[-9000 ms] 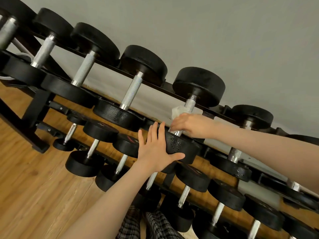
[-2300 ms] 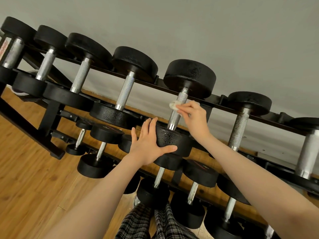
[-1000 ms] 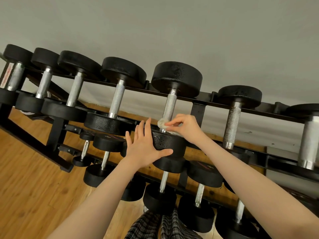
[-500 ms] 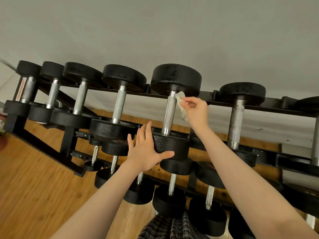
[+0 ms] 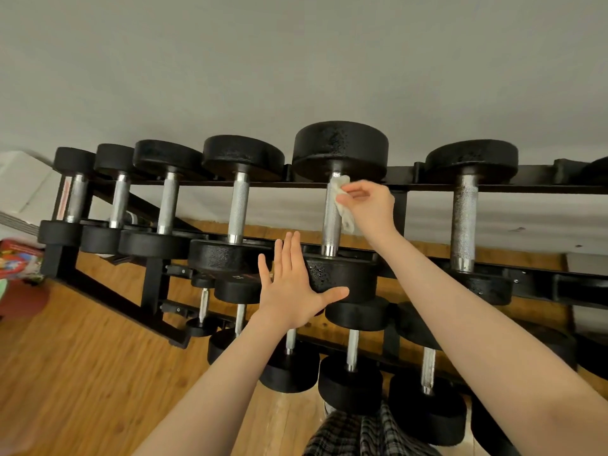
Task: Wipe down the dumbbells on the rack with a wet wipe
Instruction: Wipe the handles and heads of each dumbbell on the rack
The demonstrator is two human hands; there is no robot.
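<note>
Dumbbells (image 5: pixel 332 212) fill the upper tier of the black rack (image 5: pixel 493 185), each lying with its chrome handle across the two rails and a black head at either end. The one I am working on is fifth from the left on that tier. Its far head sits behind the back rail; its near head sits in front of the front rail.

My right hand (image 5: pixel 370 205) pinches a crumpled white wipe (image 5: pixel 340 205) between thumb and fingertips. The wipe is pressed against the right side of the handle, near its upper end, just below the far head. A loose fold of the wipe hangs down beside the handle below my fingers.

My left hand (image 5: pixel 294 287) is spread flat, fingers straight and together, thumb out to the right. Its palm rests against the left edge of the near head, and the thumb lies along the front face of that head.

Neighbouring dumbbells stand just beside this one on both sides, not touching it. More dumbbells, smaller ones among them, lie on the lower tier (image 5: pixel 352 350), below my forearms. The rack stands on a wood floor (image 5: pixel 82 373) against a grey wall (image 5: pixel 296 60). Checked fabric (image 5: pixel 368 436) shows at the bottom edge. Colourful items (image 5: pixel 19 261) lie at far left; I cannot tell what they are.
</note>
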